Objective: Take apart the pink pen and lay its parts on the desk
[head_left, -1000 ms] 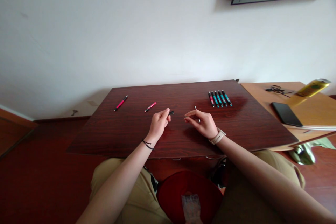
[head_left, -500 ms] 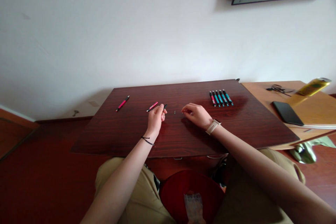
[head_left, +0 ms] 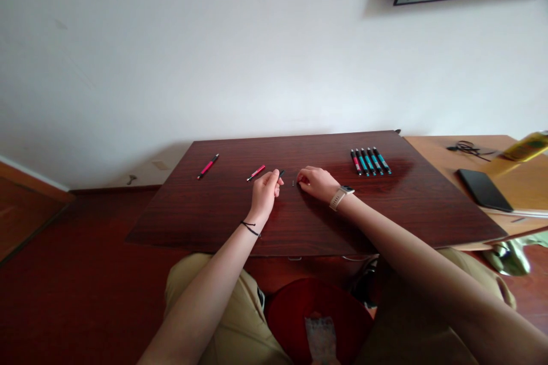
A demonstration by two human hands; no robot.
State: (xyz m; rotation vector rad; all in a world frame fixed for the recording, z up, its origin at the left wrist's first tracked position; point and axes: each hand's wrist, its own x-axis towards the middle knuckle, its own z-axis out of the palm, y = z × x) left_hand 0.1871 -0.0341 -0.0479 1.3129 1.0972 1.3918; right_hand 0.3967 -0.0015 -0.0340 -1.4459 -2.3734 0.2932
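My left hand (head_left: 265, 191) is closed, thumb and fingers pinching a black pen part (head_left: 281, 174) that pokes out above the thumb. Just beyond that hand lies a pink pen barrel (head_left: 256, 173) on the dark wooden table (head_left: 240, 225). A tiny metallic pen piece (head_left: 293, 183) rests between my two hands. Close to its right side, my right hand (head_left: 319, 183) is low at the tabletop with fingers curled together; whatever its fingertips hold, if anything, is hidden.
Far left on the table lies a pink pen (head_left: 208, 166). A row of several pens (head_left: 370, 161), one pink and the others teal, is at the right. A side desk (head_left: 483, 154) carries a phone (head_left: 483, 189), a black cable (head_left: 468, 148) and a yellow bottle (head_left: 524, 147).
The view has swung slightly left, so everything appears shifted right. My right hand has come closer to the tiny metallic piece, its fingers more curled. My left hand still grips the black part.
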